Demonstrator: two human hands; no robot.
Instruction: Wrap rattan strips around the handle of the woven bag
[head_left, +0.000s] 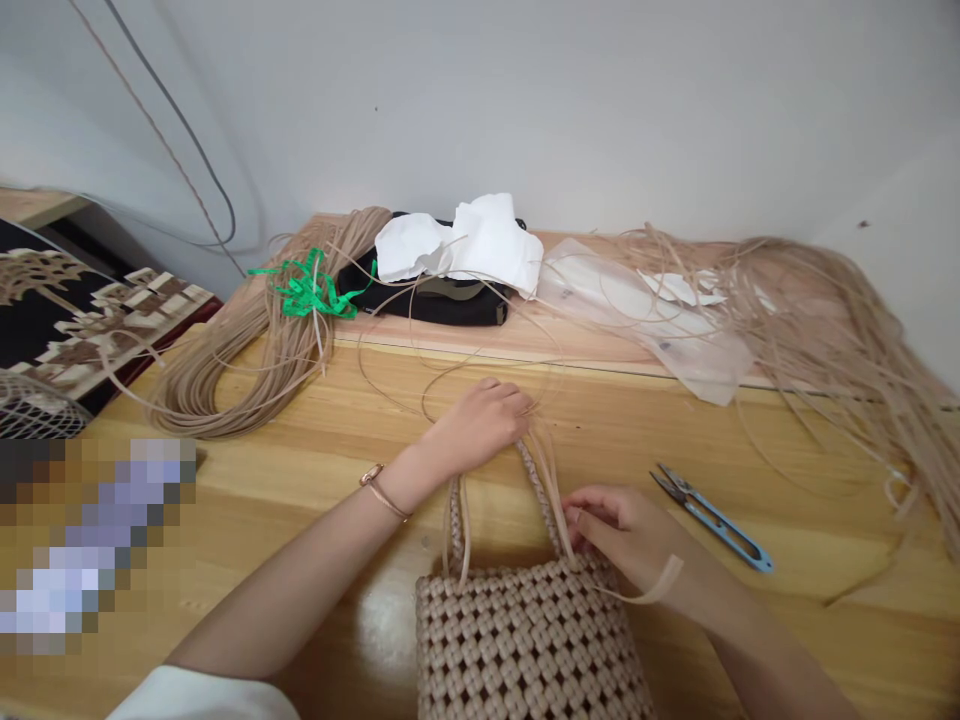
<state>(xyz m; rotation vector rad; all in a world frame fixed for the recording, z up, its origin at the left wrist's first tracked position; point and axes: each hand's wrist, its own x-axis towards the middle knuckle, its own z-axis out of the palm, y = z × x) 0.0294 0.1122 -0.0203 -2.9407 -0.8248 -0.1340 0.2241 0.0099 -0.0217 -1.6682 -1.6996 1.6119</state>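
- A thick coil of tan flat cord (pixel 247 385) lies on the yellow wooden bench (pixel 315 520), between 10 and 11 o'clock from the tan woven openwork bag (pixel 529 645).
- A tangle of bright green ribbon (pixel 307 290) rests on that coil at 11 o'clock.
- A black fabric pouch (pixel 465 306) lies towards the wall, just left of 12 o'clock, with crumpled white paper (pixel 495 245) on top.
- The left hand (pixel 491 420), a thin rose-gold bracelet (pixel 386 495) on its wrist, is at 12 o'clock from the bag, its grip closed on the top of the tan braided handle (pixel 536 480).
- The bag stands at 6 o'clock, nearest the person, its lower part outside the view.
- The right hand (pixel 626 530) is at 1 o'clock, thumb and fingertips drawn together beside the handle's right foot; I cannot tell whether this grip pinches the narrow tan strands (pixel 551 480) there or merely touches them.
- A clear plastic sheet (pixel 697 355) lies farther off at 1 o'clock.
- Light-blue metal snips (pixel 716 525) lie at 2 o'clock, blades pointing to 10.
- A loose heap of long tan strips (pixel 840 310) sprawls between 1 and 2 o'clock.
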